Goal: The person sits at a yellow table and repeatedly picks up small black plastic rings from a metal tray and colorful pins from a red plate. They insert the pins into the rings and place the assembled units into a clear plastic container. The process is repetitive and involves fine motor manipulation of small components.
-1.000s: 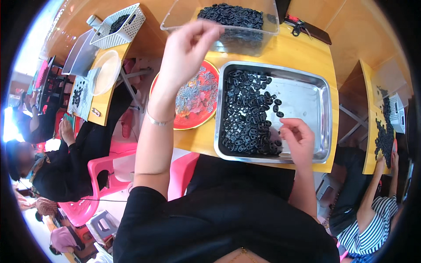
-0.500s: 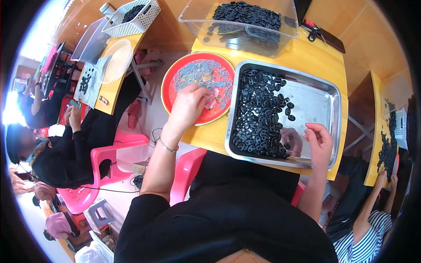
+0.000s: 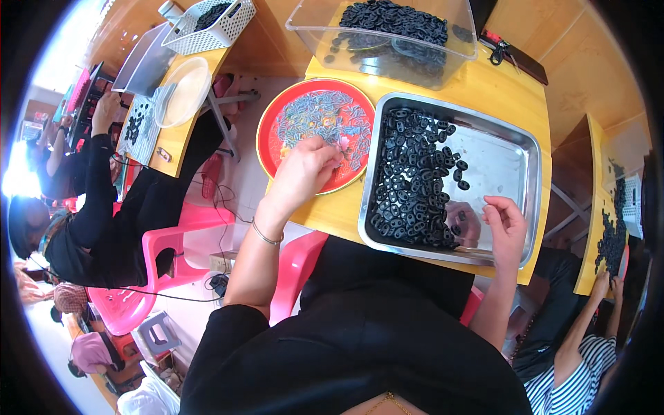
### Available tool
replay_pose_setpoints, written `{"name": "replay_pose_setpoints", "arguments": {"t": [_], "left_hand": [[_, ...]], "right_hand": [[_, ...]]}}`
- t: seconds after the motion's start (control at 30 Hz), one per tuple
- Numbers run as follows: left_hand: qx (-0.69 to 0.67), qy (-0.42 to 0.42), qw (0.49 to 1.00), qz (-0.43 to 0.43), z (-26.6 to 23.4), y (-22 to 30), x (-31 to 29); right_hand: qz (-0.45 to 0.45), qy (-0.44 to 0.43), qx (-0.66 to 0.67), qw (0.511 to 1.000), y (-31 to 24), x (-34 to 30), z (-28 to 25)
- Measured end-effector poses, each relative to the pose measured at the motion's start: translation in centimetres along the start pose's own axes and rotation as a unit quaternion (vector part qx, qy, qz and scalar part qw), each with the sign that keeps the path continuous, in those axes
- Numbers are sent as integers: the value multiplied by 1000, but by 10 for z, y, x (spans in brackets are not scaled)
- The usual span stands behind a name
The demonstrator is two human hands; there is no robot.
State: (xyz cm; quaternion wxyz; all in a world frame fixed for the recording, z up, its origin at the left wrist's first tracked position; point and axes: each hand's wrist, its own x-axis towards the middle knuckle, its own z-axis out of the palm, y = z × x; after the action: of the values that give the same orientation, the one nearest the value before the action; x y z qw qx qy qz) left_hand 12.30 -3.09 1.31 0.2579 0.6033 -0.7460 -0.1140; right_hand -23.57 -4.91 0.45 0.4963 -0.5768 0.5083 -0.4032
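Note:
My left hand (image 3: 308,169) is over the round red tray (image 3: 265,138), its fingertips pressed together low among many small slender grey-blue pieces (image 3: 311,111). Whatever the fingers pinch is too small or hidden to make out. Over the right part of the rectangular metal tray (image 3: 508,152) is my right hand (image 3: 507,225), its fingers curled and the thumb close to the index finger. Nothing I can name shows in it. Small black oval pieces with two holes (image 3: 415,173) are heaped in the left half of the metal tray, a few lying loose near its middle.
A clear plastic bin (image 3: 387,59) of black pieces stands at the far side of the yellow table (image 3: 512,83). Scissors (image 3: 499,52) lie at its far right. Co-workers sit at tables on both sides; a pink chair (image 3: 187,235) is at left.
My left hand has shifted slightly right and nearer over the red tray. My right hand has hardly moved. The co-worker at left has raised an arm.

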Motion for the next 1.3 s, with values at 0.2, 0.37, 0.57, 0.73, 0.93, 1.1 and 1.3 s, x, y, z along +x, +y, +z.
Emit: {"name": "replay_pose_setpoints", "arguments": {"t": [0.2,0.37,0.57,0.73,0.93,1.1,1.3], "left_hand": [[23,2,1000,4,14,-9,-6],[58,-1,998,-1,15,-4,-3],[7,18,1000,-11,17,-11,-4],[-11,27,999,-26,11,-6,-6],[109,35,992,49,16,-7,-3],[117,36,992,43,17,-8,2],[-105,31,991,-71,6,0,0]], "right_hand": [[1,-6,8,1000,-2,0,5],[0,-3,8,1000,-2,-1,5],[5,-5,12,1000,-8,-3,12],[-3,-27,7,1000,-13,1,29],[-26,-58,11,998,-24,5,46],[-49,-94,17,994,-30,8,63],[-92,-146,-2,985,-50,21,92]]}}
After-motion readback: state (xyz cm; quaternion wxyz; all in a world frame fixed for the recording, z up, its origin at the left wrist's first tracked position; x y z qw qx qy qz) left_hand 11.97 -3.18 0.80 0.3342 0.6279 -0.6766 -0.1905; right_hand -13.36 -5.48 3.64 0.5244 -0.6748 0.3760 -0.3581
